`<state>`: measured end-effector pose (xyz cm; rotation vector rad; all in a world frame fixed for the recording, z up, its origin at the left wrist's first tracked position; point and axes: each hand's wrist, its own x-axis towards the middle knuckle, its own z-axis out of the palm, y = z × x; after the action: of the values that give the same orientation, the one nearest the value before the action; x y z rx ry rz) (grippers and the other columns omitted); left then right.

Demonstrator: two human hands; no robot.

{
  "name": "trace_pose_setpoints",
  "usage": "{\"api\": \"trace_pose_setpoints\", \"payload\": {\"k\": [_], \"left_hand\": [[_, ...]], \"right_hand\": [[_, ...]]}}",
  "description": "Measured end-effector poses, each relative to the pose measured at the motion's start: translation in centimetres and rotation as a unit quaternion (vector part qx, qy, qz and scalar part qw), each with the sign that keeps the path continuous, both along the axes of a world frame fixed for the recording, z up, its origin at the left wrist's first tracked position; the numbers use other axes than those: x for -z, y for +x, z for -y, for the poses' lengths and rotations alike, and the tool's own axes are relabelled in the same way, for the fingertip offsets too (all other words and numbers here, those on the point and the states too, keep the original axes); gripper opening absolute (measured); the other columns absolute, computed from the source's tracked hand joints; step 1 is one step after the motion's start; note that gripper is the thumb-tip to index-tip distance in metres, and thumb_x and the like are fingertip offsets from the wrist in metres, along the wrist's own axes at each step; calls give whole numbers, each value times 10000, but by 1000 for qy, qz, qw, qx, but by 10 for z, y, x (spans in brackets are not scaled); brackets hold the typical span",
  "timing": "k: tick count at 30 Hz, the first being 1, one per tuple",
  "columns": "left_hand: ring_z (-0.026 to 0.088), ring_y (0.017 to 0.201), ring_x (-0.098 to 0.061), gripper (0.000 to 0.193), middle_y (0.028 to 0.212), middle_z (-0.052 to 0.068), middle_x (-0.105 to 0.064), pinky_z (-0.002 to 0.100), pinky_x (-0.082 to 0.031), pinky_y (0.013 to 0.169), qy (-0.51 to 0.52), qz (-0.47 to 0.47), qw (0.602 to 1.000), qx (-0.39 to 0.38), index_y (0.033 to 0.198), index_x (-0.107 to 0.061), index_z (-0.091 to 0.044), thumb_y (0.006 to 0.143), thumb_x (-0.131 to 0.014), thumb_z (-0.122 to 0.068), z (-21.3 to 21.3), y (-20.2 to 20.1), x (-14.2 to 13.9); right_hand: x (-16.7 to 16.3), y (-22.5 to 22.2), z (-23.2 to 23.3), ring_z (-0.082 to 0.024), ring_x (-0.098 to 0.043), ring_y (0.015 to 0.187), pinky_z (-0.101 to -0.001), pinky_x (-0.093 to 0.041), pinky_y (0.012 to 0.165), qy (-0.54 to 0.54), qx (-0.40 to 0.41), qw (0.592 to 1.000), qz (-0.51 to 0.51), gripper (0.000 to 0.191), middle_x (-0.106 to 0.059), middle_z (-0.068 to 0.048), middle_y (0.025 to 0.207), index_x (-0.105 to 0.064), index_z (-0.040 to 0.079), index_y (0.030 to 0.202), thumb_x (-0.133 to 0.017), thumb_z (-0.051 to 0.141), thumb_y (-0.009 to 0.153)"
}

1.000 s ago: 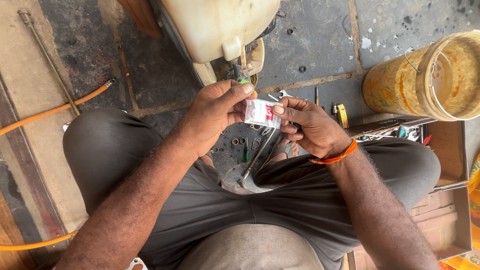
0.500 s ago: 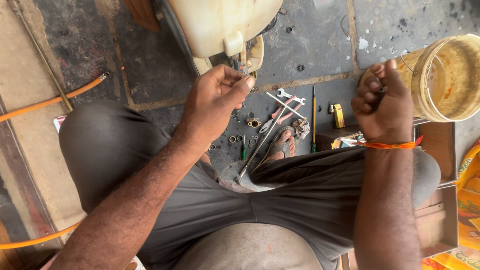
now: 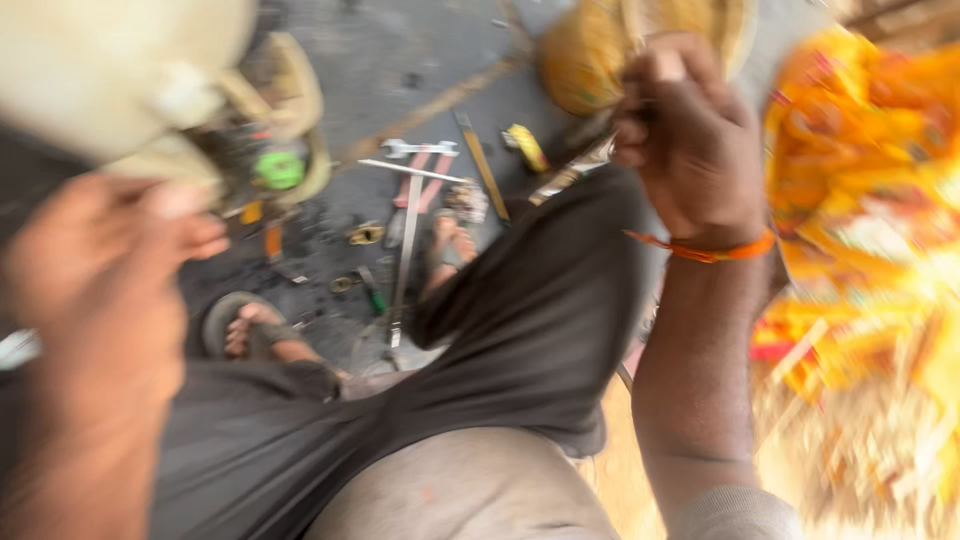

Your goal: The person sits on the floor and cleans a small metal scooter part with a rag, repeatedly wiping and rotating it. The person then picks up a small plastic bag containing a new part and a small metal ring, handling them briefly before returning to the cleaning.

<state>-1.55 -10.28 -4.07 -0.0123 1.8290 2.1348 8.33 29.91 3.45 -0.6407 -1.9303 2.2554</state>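
Note:
The view is heavily blurred by motion. My left hand (image 3: 100, 280) fills the lower left, close to the camera, just below a cream plastic tank (image 3: 100, 70) with a green fitting (image 3: 280, 170); its fingers are too smeared to read. My right hand (image 3: 690, 130), with an orange band (image 3: 700, 248) on the wrist, is raised at the upper right with its fingers curled into a fist, beside a yellow bucket (image 3: 590, 70). Nothing shows inside the fist. My dark-trousered knees and sandalled feet (image 3: 250, 330) lie between the hands.
Wrenches (image 3: 420, 150), a long metal bar (image 3: 405, 250) and small nuts lie on the dark stone floor in front of my feet. A blurred orange and yellow heap (image 3: 870, 200) fills the right side.
Both hands held a small packet a second ago, then parted. The right hand rose toward the bucket. The view has since swung right and tilted, blurring everything.

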Motion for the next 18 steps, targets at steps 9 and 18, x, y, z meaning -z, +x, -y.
{"api": "trace_pose_setpoints", "payload": {"k": [9,18], "left_hand": [[118,978,-590,199,1096,21,-607,322,-535,969,-68,23,996,51,1171,-593,-35,1179,-587,-234,26,12,57],[112,969,-617,177,1116,25,-635,318,-545,956,-87,18,993,83,1176,-609,-53,1174,-602,-230,1,19,52]], "right_hand": [[110,191,-130,-142,-596,637,-297,-456,562,332,130,839,411,214,-659,-71,733,-684,10,945,-551,151,1035],[168,266,-56,-258,-762,888,-408,-633,803,216,323,750,536,137,-760,-98,935,-732,101,1014,-683,114,887]]}}
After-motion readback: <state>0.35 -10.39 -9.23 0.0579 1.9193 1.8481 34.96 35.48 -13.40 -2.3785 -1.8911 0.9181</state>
